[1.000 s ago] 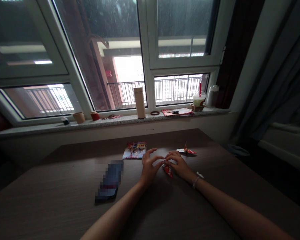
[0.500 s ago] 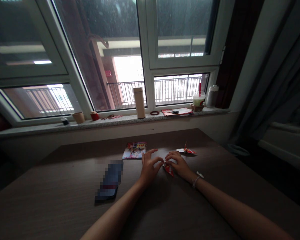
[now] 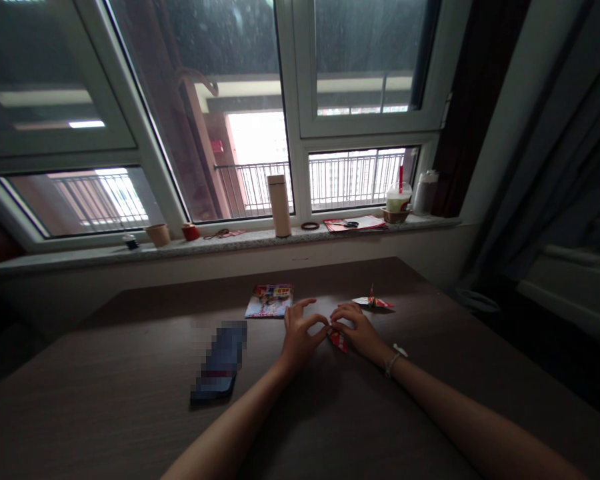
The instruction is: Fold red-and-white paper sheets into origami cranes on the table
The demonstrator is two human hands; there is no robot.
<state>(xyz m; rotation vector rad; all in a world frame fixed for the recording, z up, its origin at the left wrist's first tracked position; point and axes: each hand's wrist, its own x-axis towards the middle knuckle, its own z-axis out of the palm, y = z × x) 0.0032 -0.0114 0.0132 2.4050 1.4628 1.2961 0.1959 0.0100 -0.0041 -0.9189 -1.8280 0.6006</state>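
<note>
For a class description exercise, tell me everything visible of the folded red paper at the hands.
The folded red paper bears pale marks and tapers to a point towards the wearer, slanting right. The left hand and right hand pinch its far end, partly hiding it. Whether it touches the table is unclear.

In they crowd, the bare left hand point(image 3: 300, 333) and the bare right hand point(image 3: 360, 332), their fingertips covering the upper end of the small folded red-and-white paper piece point(image 3: 339, 341), its creases too small to make out! Both arms run off the bottom edge. The dark blue oblong object point(image 3: 223, 360) is all coarse pixels, and on the glossy multicoloured printed packet point(image 3: 270, 302) the lettering's unreadable. The brown wood-grain tabletop point(image 3: 105, 373) is cut off below, the dark grey curtain point(image 3: 565, 133) at right.
</note>
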